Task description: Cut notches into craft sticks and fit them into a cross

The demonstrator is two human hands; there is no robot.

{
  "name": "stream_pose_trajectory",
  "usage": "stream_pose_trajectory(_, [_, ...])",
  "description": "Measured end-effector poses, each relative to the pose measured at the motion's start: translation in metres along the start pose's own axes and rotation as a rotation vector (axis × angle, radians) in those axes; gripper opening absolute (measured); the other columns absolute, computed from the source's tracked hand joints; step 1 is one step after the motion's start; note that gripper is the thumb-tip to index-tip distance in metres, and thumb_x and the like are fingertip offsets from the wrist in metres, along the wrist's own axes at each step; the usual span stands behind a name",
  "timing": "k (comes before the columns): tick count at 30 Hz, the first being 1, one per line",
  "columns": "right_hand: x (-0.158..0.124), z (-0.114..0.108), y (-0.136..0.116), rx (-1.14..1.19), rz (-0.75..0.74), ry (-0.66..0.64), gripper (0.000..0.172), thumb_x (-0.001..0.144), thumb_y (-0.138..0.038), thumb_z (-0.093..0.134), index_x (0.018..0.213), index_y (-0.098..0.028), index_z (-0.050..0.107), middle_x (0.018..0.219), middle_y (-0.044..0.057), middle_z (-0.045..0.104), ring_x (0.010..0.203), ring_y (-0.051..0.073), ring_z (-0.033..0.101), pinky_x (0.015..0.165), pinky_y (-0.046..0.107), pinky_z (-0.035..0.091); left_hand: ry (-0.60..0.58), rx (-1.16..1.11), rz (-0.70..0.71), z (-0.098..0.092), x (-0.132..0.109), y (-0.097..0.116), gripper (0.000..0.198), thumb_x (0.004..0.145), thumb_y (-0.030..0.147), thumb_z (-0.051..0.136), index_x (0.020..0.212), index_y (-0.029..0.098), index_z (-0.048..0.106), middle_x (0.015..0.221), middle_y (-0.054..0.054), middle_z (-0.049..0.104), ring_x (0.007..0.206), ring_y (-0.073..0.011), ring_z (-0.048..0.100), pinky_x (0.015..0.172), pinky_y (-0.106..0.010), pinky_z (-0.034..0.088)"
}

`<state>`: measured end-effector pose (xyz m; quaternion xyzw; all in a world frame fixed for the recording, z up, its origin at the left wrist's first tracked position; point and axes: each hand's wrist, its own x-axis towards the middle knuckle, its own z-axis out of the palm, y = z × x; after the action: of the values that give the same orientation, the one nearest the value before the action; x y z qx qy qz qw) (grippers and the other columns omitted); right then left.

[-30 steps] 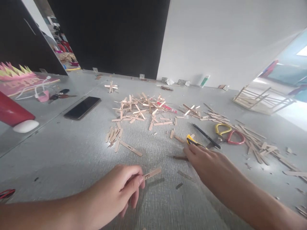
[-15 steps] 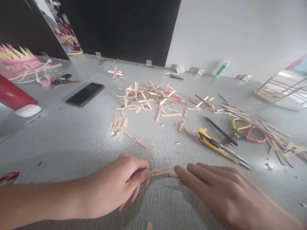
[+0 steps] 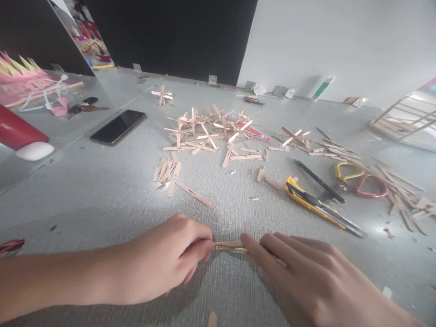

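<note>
The marked stick (image 3: 227,244), a flat strip of wood with dark lines near the left fingers, sits between the two hands on the near side of the bench (image 3: 102,195), well apart from the far edge. Its long axis runs crosswise, roughly in line with that far edge, and its free end points to the right hand (image 3: 299,272). The left hand (image 3: 180,259) pinches the other end between thumb and bent fingers. The right hand lies palm down with fingers stretched, its index fingertip at the stick's free end, where a thin pale sliver (image 3: 242,249) shows just below. Its thumb is hidden, so whether it grips the sliver cannot be told.

Half a second ago a small gap parted the right fingertips from the stick, with the sliver jutting into it; now that gap has closed and sliver and stick overlap. A second ago the right hand was over the yellow cutter (image 3: 315,205), which now lies free toward the bench's right side, blade slanting to the near right corner, just beside the black pen (image 3: 320,180).
</note>
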<state>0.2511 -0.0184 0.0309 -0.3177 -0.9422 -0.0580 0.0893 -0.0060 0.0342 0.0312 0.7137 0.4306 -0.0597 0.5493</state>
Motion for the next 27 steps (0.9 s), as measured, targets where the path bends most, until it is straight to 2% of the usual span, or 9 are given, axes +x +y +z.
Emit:
stream_pose_trajectory(7, [-0.001, 0.001, -0.002, 0.001, 0.015, -0.009, 0.037, 0.107, -0.01, 0.021, 0.128, -0.003, 0.051, 0.076, 0.003, 0.064, 0.057, 0.017, 0.063, 0.049, 0.031, 0.048, -0.029, 0.021, 0.015, -0.002, 0.0, -0.002, 0.041, 0.108, 0.04, 0.034, 0.076, 0.02, 0.051, 0.058, 0.006, 0.055, 0.041, -0.0045, 0.046, 0.043, -0.014, 0.037])
stream_pose_trajectory(10, [0.0, 0.002, -0.003, 0.002, 0.018, -0.013, 0.036, 0.107, -0.01, 0.022, 0.128, -0.003, 0.051, 0.076, 0.003, 0.064, 0.058, 0.016, 0.063, 0.049, 0.03, 0.048, -0.02, 0.018, 0.017, -0.002, 0.001, -0.002, 0.041, 0.108, 0.041, 0.034, 0.076, 0.02, 0.05, 0.059, 0.006, 0.056, 0.04, -0.0041, 0.045, 0.042, -0.013, 0.036])
stream_pose_trajectory(15, [0.003, 0.001, -0.004, -0.034, 0.002, 0.054, 0.035, 0.104, -0.004, 0.025, 0.123, -0.002, 0.054, 0.072, 0.002, 0.062, 0.054, 0.016, 0.06, 0.047, 0.03, 0.047, -0.027, 0.005, 0.009, -0.001, 0.002, -0.005, 0.044, 0.109, 0.043, 0.033, 0.074, 0.02, 0.048, 0.057, 0.007, 0.053, 0.04, -0.0044, 0.046, 0.042, -0.014, 0.036])
stream_pose_trajectory(19, [0.0, 0.0, -0.006, -0.057, -0.002, 0.029, 0.036, 0.104, -0.005, 0.026, 0.124, 0.0, 0.056, 0.075, 0.003, 0.063, 0.058, 0.017, 0.061, 0.049, 0.031, 0.049, -0.029, 0.008, 0.018, 0.0, 0.001, -0.005, 0.045, 0.109, 0.043, 0.035, 0.072, 0.02, 0.047, 0.056, 0.007, 0.052, 0.04, -0.0046, 0.045, 0.043, -0.015, 0.037])
stream_pose_trajectory(23, [-0.002, -0.001, -0.014, -0.201, -0.03, 0.008, 0.036, 0.1, -0.006, 0.035, 0.127, 0.002, 0.058, 0.084, 0.007, 0.07, 0.064, 0.019, 0.064, 0.053, 0.034, 0.05, -0.015, 0.028, 0.064, -0.002, 0.001, -0.001, 0.048, 0.109, 0.041, 0.034, 0.067, 0.02, 0.045, 0.051, 0.008, 0.048, 0.039, -0.005, 0.044, 0.045, -0.016, 0.037])
stream_pose_trajectory(27, [0.0, -0.002, -0.023, -0.36, -0.033, 0.032, 0.033, 0.097, -0.007, 0.041, 0.12, 0.0, 0.064, 0.082, 0.009, 0.072, 0.068, 0.022, 0.065, 0.054, 0.035, 0.048, 0.01, 0.069, 0.151, -0.004, 0.003, 0.001, 0.048, 0.109, 0.035, 0.036, 0.064, 0.02, 0.044, 0.048, 0.008, 0.045, 0.041, -0.0055, 0.045, 0.05, -0.018, 0.039])
